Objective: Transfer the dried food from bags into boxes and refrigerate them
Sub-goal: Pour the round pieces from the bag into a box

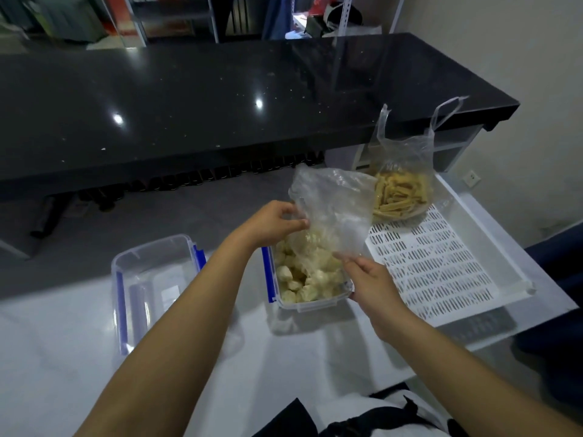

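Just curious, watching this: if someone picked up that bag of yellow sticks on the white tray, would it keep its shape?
Probably not. The bag of yellow sticks is thin, crinkled plastic with limp handles, so it would likely sag. The sticks look dry and probably light, perhaps brittle. Slumped on the white tray, it seems unlikely to roll.

— Does any lettering, brand or number read clearly here?

— None. The empty clear box (pixel 151 279) carries a small pale label on its bottom, but it is too blurred to read.

— And the red items on the back shelf (pixel 318 7)?

— Red packaging only; whatever print it bears cannot be made out. The bags and the white tray (pixel 441 263) show no legible marks.
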